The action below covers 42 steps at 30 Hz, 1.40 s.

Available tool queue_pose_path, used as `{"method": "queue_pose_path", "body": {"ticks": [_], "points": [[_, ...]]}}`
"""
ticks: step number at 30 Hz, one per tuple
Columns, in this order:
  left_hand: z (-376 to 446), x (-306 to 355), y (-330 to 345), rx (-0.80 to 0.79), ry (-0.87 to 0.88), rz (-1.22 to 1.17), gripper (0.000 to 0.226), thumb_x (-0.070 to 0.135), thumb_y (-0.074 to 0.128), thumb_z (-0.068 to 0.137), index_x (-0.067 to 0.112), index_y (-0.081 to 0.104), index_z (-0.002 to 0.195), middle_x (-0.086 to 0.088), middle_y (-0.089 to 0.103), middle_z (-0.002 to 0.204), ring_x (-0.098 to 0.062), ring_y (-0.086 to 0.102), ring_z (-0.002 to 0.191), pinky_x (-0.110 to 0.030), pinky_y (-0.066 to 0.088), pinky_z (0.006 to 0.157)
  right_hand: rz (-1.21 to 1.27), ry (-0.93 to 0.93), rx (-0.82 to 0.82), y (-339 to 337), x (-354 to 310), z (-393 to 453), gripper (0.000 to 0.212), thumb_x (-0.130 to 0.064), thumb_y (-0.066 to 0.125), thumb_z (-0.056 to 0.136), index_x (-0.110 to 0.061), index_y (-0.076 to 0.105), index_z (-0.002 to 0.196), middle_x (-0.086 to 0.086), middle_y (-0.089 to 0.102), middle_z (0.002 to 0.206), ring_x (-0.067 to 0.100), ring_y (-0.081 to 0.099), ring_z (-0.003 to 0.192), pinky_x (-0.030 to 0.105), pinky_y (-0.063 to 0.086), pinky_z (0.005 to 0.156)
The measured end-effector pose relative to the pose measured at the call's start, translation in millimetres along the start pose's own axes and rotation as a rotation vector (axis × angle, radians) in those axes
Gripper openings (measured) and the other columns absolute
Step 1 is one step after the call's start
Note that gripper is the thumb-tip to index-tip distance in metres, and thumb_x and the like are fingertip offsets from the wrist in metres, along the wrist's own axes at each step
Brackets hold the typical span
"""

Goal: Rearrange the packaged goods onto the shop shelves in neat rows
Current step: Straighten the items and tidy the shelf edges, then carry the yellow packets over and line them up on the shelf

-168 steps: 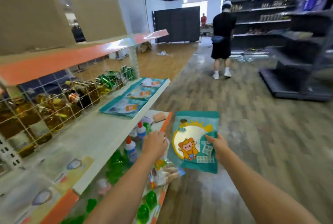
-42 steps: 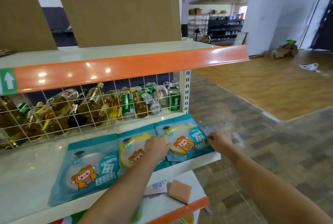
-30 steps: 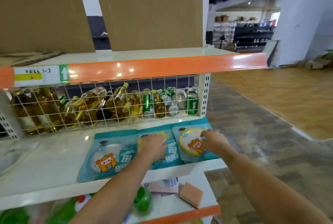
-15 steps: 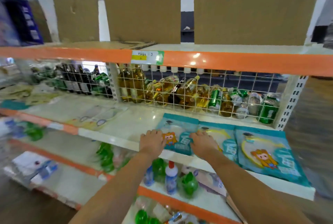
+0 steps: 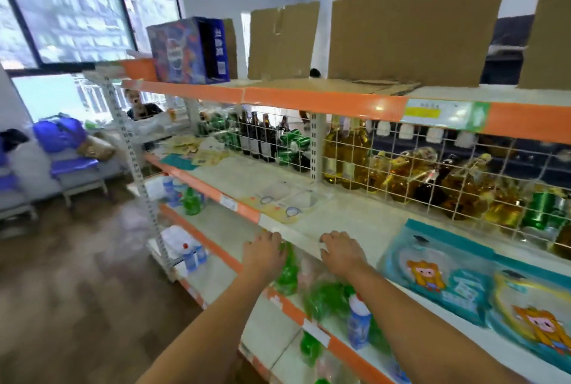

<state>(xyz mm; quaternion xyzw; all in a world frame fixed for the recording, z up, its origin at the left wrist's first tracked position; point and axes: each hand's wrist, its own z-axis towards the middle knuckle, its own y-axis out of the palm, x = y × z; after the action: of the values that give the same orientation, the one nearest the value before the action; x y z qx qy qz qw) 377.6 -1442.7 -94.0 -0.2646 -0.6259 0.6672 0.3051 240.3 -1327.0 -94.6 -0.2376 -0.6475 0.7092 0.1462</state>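
hands now off the teal packets

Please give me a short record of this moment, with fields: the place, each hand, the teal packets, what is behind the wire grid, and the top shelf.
place: shop shelving with orange edge strips
left hand: empty, at the middle shelf front edge
right hand: empty, palm down on the same shelf edge
teal packets: lying flat side by side, right of both hands, untouched
wire grid: yellow bottles, dark bottles, green cans behind it
top shelf: flat cardboard sheets, blue box
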Motion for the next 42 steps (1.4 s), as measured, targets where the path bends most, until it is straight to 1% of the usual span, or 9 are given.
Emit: {"method": "queue_pose_path", "body": {"ticks": [4,8,13,17,21,26,30,36,42], "points": [[18.5,-70.3,-5.1,0.030,-0.095,0.036,0.046,0.043,0.033,0.099,0.017,0.039,0.136,-0.006,0.049,0.134,-0.025,0.047,0.122,-0.036,0.039,0.095,0.001,-0.077,0.039,2.3,-60.0,51.8,0.038,-0.029,0.038,0.099,-0.019,0.044,0.135,0.005,0.046,0.136,0.024,0.041,0.125,0.035,0.036,0.099],[34.2,-134.3,-6.3,0.062,-0.150,0.001,0.045,0.040,0.036,0.099,0.016,0.040,0.136,-0.005,0.048,0.135,-0.025,0.044,0.124,-0.036,0.038,0.097,0.019,-0.141,0.043,10.7,-113.3,96.6,0.038,-0.027,0.037,0.099,-0.016,0.045,0.134,0.008,0.047,0.135,0.027,0.041,0.125,0.034,0.037,0.097],[50.6,-192.6,10.3,0.022,-0.250,-0.015,0.040,0.040,0.036,0.098,0.017,0.044,0.131,-0.005,0.051,0.132,-0.025,0.046,0.123,-0.039,0.039,0.097,0.003,-0.248,-0.004,37.9,-161.1,145.9,0.037,-0.028,0.036,0.099,-0.016,0.045,0.133,0.008,0.047,0.135,0.028,0.041,0.125,0.034,0.037,0.098],[76.1,-227.2,19.3,0.012,-0.333,-0.016,0.037,0.039,0.037,0.097,0.018,0.048,0.125,-0.004,0.054,0.127,-0.025,0.049,0.119,-0.037,0.041,0.094,0.003,-0.311,-0.003,54.4,-187.8,195.1,0.037,-0.029,0.037,0.098,-0.019,0.049,0.131,0.006,0.051,0.133,0.027,0.043,0.125,0.034,0.038,0.098],[116.4,-257.7,19.7,0.027,-0.384,-0.036,0.038,0.037,0.038,0.098,0.016,0.047,0.129,-0.004,0.052,0.131,-0.025,0.047,0.122,-0.039,0.038,0.098,-0.019,-0.410,0.010,57.1,-208.4,257.6,0.036,-0.027,0.036,0.098,-0.017,0.049,0.130,0.006,0.050,0.134,0.026,0.043,0.125,0.035,0.038,0.099],[166.4,-292.7,11.8,0.054,-0.469,-0.038,0.041,0.035,0.038,0.098,0.016,0.044,0.133,-0.006,0.051,0.132,-0.026,0.047,0.123,-0.038,0.039,0.097,-0.031,-0.458,0.037,52.1,-235.1,330.9,0.035,-0.024,0.036,0.098,-0.016,0.048,0.130,0.006,0.051,0.130,0.026,0.044,0.121,0.037,0.037,0.096],[197.8,-320.2,14.8,0.045,-0.530,-0.073,0.042,0.037,0.038,0.098,0.017,0.044,0.134,-0.005,0.049,0.135,-0.026,0.044,0.126,-0.042,0.037,0.101,-0.032,-0.486,0.037,62.6,-257.1,370.6,0.034,-0.024,0.035,0.098,-0.015,0.048,0.129,0.007,0.051,0.130,0.027,0.045,0.120,0.036,0.038,0.096],[230.1,-360.6,28.8,-0.002,-0.551,-0.070,0.041,0.037,0.037,0.100,0.017,0.041,0.135,-0.006,0.047,0.137,-0.026,0.043,0.128,-0.043,0.036,0.102,-0.054,-0.542,-0.016,90.7,-289.8,417.7,0.034,-0.025,0.037,0.098,-0.018,0.050,0.128,0.004,0.048,0.136,0.025,0.042,0.126,0.035,0.037,0.101],[274.4,-428.7,40.4,-0.028,-0.526,-0.059,0.040,0.037,0.038,0.098,0.017,0.043,0.133,-0.005,0.048,0.137,-0.026,0.044,0.127,-0.042,0.037,0.101,-0.056,-0.498,-0.015,104.2,-334.6,483.2,0.033,-0.026,0.037,0.097,-0.016,0.052,0.124,0.007,0.053,0.130,0.027,0.047,0.120,0.037,0.039,0.097]]}}
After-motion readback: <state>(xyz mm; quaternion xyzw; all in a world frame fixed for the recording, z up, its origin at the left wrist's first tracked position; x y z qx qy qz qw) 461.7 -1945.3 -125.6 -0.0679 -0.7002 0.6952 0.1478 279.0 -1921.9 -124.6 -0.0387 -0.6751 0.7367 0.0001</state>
